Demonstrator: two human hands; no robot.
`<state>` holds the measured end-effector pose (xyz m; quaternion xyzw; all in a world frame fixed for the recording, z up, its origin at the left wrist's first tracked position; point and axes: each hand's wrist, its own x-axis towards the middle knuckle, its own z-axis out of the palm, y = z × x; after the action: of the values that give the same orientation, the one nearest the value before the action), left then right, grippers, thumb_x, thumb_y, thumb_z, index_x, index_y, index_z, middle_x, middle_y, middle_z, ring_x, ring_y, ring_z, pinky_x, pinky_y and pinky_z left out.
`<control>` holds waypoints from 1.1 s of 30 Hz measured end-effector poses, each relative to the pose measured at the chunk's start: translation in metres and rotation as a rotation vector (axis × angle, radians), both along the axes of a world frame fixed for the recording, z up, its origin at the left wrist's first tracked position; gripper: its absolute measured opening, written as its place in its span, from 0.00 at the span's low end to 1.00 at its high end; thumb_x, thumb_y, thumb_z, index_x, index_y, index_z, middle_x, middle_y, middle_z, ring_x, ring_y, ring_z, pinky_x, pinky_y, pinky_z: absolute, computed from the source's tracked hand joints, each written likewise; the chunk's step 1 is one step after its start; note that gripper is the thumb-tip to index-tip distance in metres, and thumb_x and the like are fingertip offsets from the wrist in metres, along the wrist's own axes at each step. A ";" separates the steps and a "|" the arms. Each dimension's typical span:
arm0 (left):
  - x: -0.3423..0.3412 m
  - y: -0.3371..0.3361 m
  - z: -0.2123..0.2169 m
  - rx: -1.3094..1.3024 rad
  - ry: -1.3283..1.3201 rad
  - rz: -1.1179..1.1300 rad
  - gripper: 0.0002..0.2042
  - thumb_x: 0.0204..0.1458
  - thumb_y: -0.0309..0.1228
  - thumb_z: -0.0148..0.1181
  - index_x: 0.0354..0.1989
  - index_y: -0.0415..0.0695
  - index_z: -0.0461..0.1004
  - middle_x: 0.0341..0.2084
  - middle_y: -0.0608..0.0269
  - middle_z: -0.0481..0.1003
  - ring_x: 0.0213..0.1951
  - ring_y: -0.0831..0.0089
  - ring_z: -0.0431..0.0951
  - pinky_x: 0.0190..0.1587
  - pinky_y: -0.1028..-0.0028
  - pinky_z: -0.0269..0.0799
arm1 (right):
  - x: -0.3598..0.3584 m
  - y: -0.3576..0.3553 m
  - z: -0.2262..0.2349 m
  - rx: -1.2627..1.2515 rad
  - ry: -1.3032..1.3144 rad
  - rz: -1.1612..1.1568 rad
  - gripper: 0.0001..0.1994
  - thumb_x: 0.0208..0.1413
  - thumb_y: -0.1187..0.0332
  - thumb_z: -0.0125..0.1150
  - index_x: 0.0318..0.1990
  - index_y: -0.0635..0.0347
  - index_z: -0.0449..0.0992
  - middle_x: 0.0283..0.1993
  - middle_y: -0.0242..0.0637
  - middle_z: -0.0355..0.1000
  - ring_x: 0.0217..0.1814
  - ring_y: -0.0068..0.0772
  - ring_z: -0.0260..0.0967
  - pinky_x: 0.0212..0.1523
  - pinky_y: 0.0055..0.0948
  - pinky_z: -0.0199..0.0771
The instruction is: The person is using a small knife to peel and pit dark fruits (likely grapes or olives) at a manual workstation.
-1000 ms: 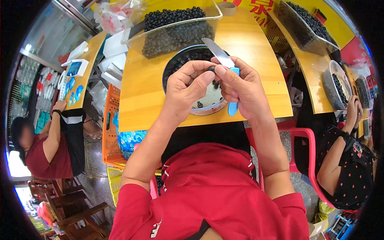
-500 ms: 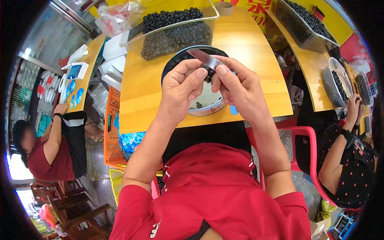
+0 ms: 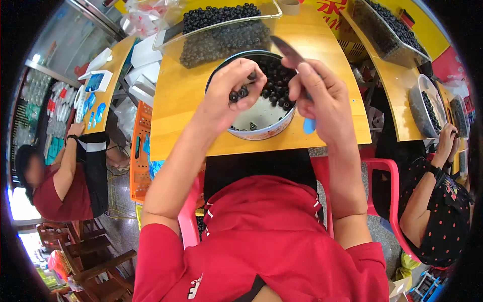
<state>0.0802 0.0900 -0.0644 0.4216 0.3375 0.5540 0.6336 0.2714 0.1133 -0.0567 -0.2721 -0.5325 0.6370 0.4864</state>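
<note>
Over a round tub [image 3: 266,133] on the table, my left hand [image 3: 221,86] is curled around several small round black pieces [image 3: 238,94], one of them at its fingertips. Closed in my right hand [image 3: 327,103] is a knife [image 3: 288,51]; its metal blade points up and to the left, and its blue handle shows below the palm. The blade is apart from the pieces. More black pieces [image 3: 276,85] are heaped at the right side of the tub, and a few lie on its pale bottom.
A clear bin [image 3: 173,49] full of black pieces stands behind the tub on the wooden table [image 3: 327,55], with a tape roll [image 3: 289,7] beside it. An orange crate [image 3: 142,156] is at the table's left. Co-workers sit at both sides, near another bin [image 3: 387,46].
My hands have moved apart. The knife has shifted right, away from my left fingers, and its blade has turned more upright. The black pieces in my left hand and in the tub now show.
</note>
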 end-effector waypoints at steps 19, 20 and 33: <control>0.003 0.029 -0.015 0.330 1.393 -0.152 0.11 0.49 0.31 0.58 0.39 0.40 0.75 0.27 0.49 0.77 0.34 0.57 0.78 0.37 0.62 0.72 | 0.007 0.011 -0.003 -0.027 0.041 -0.021 0.14 0.65 0.65 0.48 0.49 0.64 0.74 0.24 0.28 0.67 0.15 0.07 0.48 0.15 0.11 0.45; 0.003 0.027 -0.008 0.211 1.269 -0.170 0.11 0.50 0.31 0.59 0.40 0.39 0.75 0.26 0.52 0.77 0.31 0.62 0.78 0.36 0.66 0.72 | 0.007 0.013 -0.005 -0.026 0.041 -0.029 0.14 0.65 0.65 0.48 0.49 0.64 0.74 0.24 0.28 0.67 0.15 0.07 0.48 0.15 0.11 0.45; 0.007 -0.019 0.011 0.141 0.454 0.048 0.11 0.54 0.30 0.61 0.42 0.37 0.73 0.31 0.70 0.75 0.35 0.86 0.70 0.39 0.82 0.66 | -0.009 0.004 -0.009 -0.099 -0.035 0.066 0.14 0.58 0.65 0.61 0.47 0.64 0.74 0.21 0.19 0.62 0.17 0.07 0.50 0.17 0.13 0.45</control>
<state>0.0869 0.0711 -0.0537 0.5704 0.4419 0.4819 0.4972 0.2628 0.1171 -0.0654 -0.2894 -0.5175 0.6733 0.4417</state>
